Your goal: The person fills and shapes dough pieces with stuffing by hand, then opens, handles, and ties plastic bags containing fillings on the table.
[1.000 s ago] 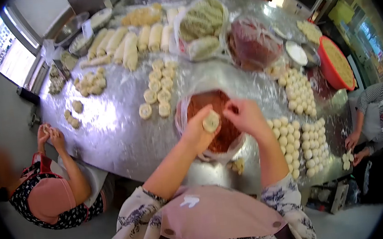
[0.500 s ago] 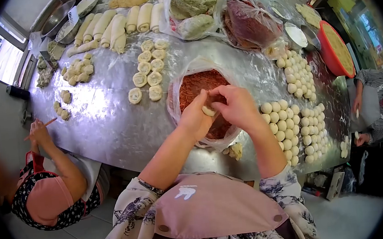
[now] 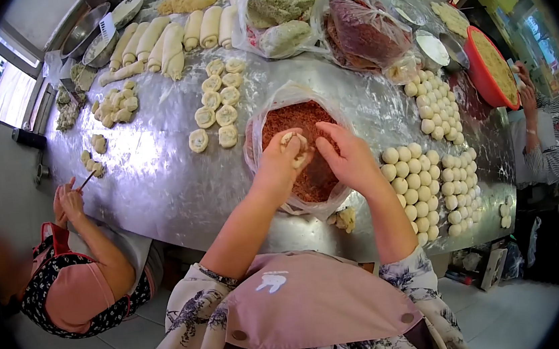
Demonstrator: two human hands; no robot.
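My left hand [image 3: 275, 169] is closed around a small pale piece of dough [image 3: 301, 143], held above a bag of reddish-brown crumbly filling [image 3: 304, 187]. Just right of it, my right hand [image 3: 351, 159] hovers over the same filling with curved fingers apart from the thumb. Nothing shows between those fingers. The filling sits in a clear plastic bag [image 3: 254, 136] with its mouth spread wide. By the bag's lower right edge lies a small yellowish lump of dough [image 3: 345, 220].
Round dough balls [image 3: 417, 181] stand in rows at right. Cut dough pieces [image 3: 211, 99], dough rolls [image 3: 153, 38] and bagged green filling [image 3: 283, 2] lie farther back. A red basin [image 3: 485, 74] stands far right. One co-worker [image 3: 78, 281] holds a stick at left; another [image 3: 545, 142] is at right.
My hands have drawn apart, and the left fingers have curled up around the dough. The left co-worker's stick has shifted right. At right, the other co-worker's hand has risen beside the red basin.
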